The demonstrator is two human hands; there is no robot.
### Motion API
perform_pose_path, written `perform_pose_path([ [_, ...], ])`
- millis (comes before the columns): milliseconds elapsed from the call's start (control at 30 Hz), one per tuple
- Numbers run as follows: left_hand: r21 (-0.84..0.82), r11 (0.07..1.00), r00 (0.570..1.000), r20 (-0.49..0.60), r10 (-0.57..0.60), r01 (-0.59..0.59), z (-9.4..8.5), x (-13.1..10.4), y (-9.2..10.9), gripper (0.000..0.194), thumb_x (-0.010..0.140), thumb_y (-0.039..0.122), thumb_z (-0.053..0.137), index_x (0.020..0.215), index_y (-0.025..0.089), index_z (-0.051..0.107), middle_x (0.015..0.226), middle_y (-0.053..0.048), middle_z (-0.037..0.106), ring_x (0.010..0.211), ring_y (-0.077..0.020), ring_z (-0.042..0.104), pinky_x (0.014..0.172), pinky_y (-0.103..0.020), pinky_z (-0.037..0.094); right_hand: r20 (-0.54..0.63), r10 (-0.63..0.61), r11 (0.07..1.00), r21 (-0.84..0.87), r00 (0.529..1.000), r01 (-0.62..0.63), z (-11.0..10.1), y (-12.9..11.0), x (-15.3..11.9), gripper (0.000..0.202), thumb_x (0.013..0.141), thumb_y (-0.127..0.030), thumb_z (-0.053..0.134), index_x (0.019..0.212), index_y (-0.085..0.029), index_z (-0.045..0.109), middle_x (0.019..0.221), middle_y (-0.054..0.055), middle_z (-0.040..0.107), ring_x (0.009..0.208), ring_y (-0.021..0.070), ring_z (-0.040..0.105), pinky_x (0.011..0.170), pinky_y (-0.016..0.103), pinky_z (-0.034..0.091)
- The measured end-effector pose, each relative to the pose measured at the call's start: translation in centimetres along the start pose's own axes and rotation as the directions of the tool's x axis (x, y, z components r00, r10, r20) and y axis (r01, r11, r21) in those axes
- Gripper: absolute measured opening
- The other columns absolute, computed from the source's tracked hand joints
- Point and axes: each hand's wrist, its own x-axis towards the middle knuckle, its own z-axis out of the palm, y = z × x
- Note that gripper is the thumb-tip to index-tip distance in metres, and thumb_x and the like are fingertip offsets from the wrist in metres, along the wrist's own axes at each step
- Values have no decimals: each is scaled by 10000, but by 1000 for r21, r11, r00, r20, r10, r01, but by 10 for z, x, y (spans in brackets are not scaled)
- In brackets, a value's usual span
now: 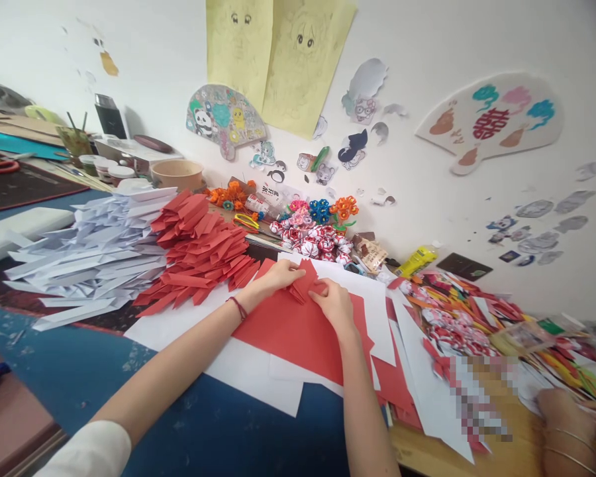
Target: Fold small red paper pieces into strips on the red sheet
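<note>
"Starting nearest, what's on the blue surface [193,430]?"

"Loose white sheets [283,391], with a red sheet [298,338] lying over them. They're flat, so I'd judge there is paper left to fold."

"And the piece being worked?"

"Part-way, I'd say. The folded red paper [304,281] shows several pointed, overlapping edges, but it's soft in this view, so I can't tell whether it's one piece or a small stack."

"Where does it sit, hand by hand?"

"Between the two, over the far part of the red sheet. The left hand [282,274] has thumb and fingers closed on its upper left edge; the right hand [336,305] pinches its right side, fingers bent."

"And farther out?"

"Off to the left, a heap of red folded pieces [203,255], with a heap of white folded pieces [112,242] beside it. I'd count those as the finished folding, and plenty of it. Past them, red-and-white balls [310,249] cluster near the wall [417,40], where a panda fan [222,116] hangs."
</note>
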Motion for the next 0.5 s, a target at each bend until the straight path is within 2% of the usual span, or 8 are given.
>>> perform_pose_path([
  [100, -46, 999, 999, -29, -18, 16, 0, -1, 4, 219, 749, 349, 648, 834, 149, 679, 572, 10, 582, 504, -107, 511, 450, -193, 368, -5, -1, 1000, -1, 1000, 1, 0, 0, 0, 226, 750, -334, 665, 960, -257, 700, 660, 0, 637, 669, 204, 607, 516, 256, 314],
  [167, -112, 990, 996, -31, -89, 85, -1, -3, 10, 186, 777, 302, 618, 864, 144, 664, 556, 19, 561, 473, -97, 500, 452, -195, 383, -4, 6, 1000, -6, 1000, -6, 1, 0, 0, 222, 751, -337, 665, 956, -261, 700, 665, 0, 639, 673, 206, 607, 512, 257, 310],
  [300, -262, 939, 975, 56, -216, 223, -3, -8, 22, 132, 831, 235, 545, 865, 131, 619, 576, 16, 566, 469, -99, 552, 493, -208, 430, 8, 11, 1000, -15, 1000, -11, 1, 1, 1, 236, 756, -341, 661, 976, -259, 694, 662, -8, 627, 653, 196, 594, 520, 260, 323],
  [500, -405, 869, 958, 123, -258, 285, -6, -14, 27, 119, 810, 204, 590, 899, 124, 590, 712, -14, 631, 494, -81, 577, 526, -207, 462, 6, 7, 1000, -26, 1000, -7, 4, 4, 3, 286, 751, -342, 660, 1018, -243, 693, 687, 0, 627, 665, 196, 591, 537, 260, 330],
])
